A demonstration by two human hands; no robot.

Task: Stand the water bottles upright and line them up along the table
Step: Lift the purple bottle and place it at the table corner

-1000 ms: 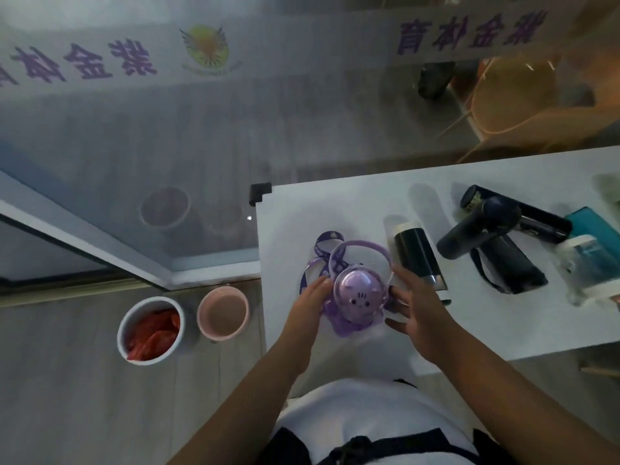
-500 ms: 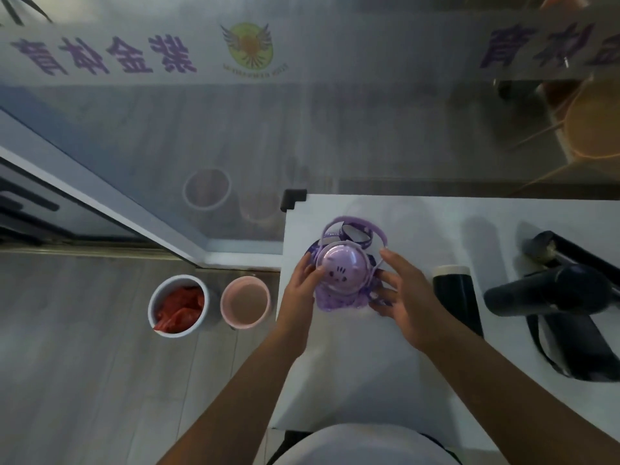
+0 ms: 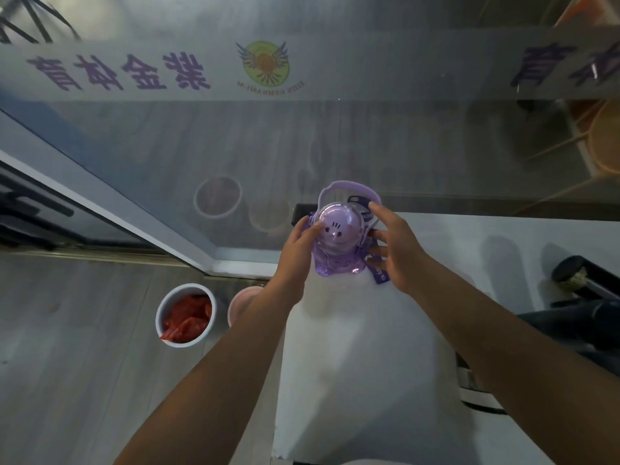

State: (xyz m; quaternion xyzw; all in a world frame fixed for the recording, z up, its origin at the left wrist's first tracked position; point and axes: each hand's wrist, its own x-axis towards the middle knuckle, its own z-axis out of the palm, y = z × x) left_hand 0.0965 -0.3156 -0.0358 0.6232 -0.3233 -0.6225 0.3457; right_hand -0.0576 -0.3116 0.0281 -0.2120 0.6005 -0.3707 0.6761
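Purple bottle (image 3: pixel 339 241): upright at the far left corner of the white surface (image 3: pixel 352 347), left hand (image 3: pixel 297 248) and right hand (image 3: pixel 394 250) both clasped on its sides. Risk: so near the edge, a nudge on release may tip it off. The loose strap (image 3: pixel 379 273) beside the right hand could snag fingers and drag it over.

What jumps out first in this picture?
A purple bottle with a little face on its domed lid stands at the white table's far left corner, held between the left hand and right hand. On the floor left of the table sits a white bucket of red stuff.
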